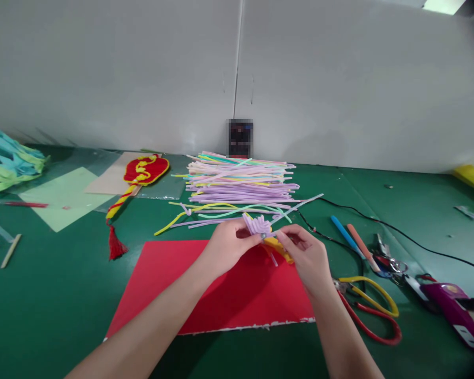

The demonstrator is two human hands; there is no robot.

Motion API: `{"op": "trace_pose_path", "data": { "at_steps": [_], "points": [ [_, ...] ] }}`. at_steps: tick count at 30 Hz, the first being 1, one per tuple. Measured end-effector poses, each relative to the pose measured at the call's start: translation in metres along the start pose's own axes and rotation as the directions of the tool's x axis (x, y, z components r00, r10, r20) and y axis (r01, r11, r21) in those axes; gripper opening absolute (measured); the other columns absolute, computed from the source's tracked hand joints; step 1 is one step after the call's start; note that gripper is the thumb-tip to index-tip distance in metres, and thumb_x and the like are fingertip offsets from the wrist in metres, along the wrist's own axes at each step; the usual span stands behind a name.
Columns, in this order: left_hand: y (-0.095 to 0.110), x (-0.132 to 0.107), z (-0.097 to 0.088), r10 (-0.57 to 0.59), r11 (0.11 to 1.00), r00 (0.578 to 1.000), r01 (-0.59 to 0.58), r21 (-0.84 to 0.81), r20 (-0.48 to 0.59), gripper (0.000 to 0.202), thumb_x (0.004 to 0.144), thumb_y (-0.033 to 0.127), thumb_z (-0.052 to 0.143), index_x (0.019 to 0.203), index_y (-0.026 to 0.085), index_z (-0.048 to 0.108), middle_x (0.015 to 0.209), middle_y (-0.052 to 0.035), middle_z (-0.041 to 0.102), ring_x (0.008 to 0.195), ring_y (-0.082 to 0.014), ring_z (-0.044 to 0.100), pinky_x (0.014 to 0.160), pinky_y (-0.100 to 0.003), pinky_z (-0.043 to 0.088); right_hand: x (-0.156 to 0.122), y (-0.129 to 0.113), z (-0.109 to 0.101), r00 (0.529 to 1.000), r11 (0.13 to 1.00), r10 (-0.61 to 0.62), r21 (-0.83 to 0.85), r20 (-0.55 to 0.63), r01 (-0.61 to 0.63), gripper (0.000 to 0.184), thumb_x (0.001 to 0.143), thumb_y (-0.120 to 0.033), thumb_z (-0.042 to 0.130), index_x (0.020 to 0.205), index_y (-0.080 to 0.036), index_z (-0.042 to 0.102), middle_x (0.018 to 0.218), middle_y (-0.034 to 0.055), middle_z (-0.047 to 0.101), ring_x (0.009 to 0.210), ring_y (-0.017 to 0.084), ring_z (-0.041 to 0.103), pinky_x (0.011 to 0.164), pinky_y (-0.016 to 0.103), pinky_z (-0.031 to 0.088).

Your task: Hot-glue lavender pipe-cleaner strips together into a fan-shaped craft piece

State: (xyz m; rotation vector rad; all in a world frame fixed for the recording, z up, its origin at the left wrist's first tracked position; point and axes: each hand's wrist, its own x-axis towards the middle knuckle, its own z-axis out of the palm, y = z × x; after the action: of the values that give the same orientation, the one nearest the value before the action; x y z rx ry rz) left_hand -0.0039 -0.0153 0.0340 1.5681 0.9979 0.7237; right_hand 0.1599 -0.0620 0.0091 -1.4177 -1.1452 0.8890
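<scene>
Both hands meet above the far edge of a red sheet [205,295] on the green table [47,316]. My left hand [227,245] pinches a small bundle of looped lilac pipe cleaner [256,223], its fingers closed on the loops. My right hand [306,255] is closed on the same piece from the right, where a yellow part [281,248] shows under the fingers. One lilac pipe cleaner end [300,205] sticks out up and to the right. Just behind the hands lies a pile of pastel pipe cleaners [239,179].
Right of the hands lie red-and-yellow-handled scissors [373,310], a blue and an orange pen [349,237], a black cable and a purple glue gun [450,305]. At left are a red and yellow tasselled ornament [142,173], pale green paper [65,197] and teal paper shapes [8,160].
</scene>
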Motion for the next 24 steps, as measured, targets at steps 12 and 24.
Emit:
{"op": "trace_pose_path", "data": {
  "at_steps": [12,24],
  "points": [
    [-0.0009,0.0005,-0.0023,0.000,0.999,1.000,0.000,0.054,-0.002,0.021,0.073,0.029,0.062,0.090,0.018,0.067,0.095,-0.0042,0.070,0.088,-0.0205,0.064,0.079,-0.029,0.047,0.0000,0.0012,-0.0009,1.000,1.000,0.014,0.003,-0.012,-0.014,0.015,0.074,-0.034,0.062,0.076,-0.020,0.062,0.074,-0.0006,0.062,0.066,0.011,0.055,0.061,0.023,0.046],
    [0.0016,-0.0007,-0.0030,-0.021,0.996,0.999,0.024,0.082,-0.037,0.019,0.074,0.031,0.059,0.085,0.018,0.068,0.090,-0.0036,0.071,0.084,-0.0220,0.065,0.073,-0.030,0.048,0.0012,0.0018,-0.0010,1.000,1.000,-0.006,-0.019,-0.008,0.006,0.017,0.074,-0.035,0.061,0.077,-0.019,0.062,0.076,0.0019,0.062,0.070,0.015,0.057,0.065,0.026,0.048]
  ]
}}
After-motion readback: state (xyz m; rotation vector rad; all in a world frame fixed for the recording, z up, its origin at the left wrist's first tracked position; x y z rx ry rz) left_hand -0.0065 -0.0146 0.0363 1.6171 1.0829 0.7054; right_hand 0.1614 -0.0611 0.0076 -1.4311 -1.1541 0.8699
